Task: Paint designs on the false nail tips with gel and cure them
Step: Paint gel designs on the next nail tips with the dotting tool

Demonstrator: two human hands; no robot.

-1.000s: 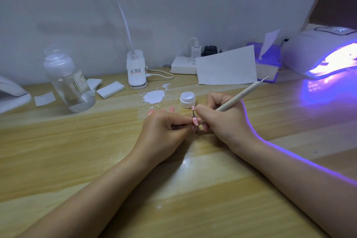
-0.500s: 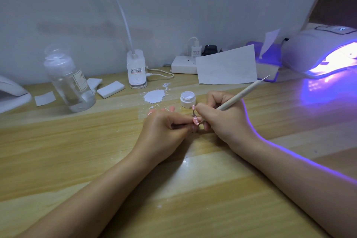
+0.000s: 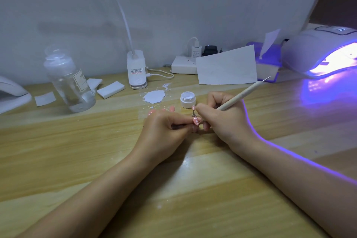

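While our hands meet over the smooth wooden table (image 3: 58,150), our left hand (image 3: 164,131) pinches a thin stick with a pink nail tip (image 3: 195,120) on it. Our right hand (image 3: 220,120) grips a long pale pen (image 3: 241,96); its point is hidden. A small round white jar (image 3: 188,99) sits just behind. The lamp (image 3: 318,52), far right, glows purple and is cut off.

Both forearms come in from the bottom corners & meet mid-frame, wrists low near the tabletop. Left hand (image 3: 164,131): palm down, back to the camera, fingers curled in, thumb & index pinching at the right edge; the other fingertips, w/ pink nails, poke out past the knuckles. Right hand (image 3: 222,120): fingers bunched in a pen-style grip, fingertips just beside the left thumb. Violet light rims the right forearm.
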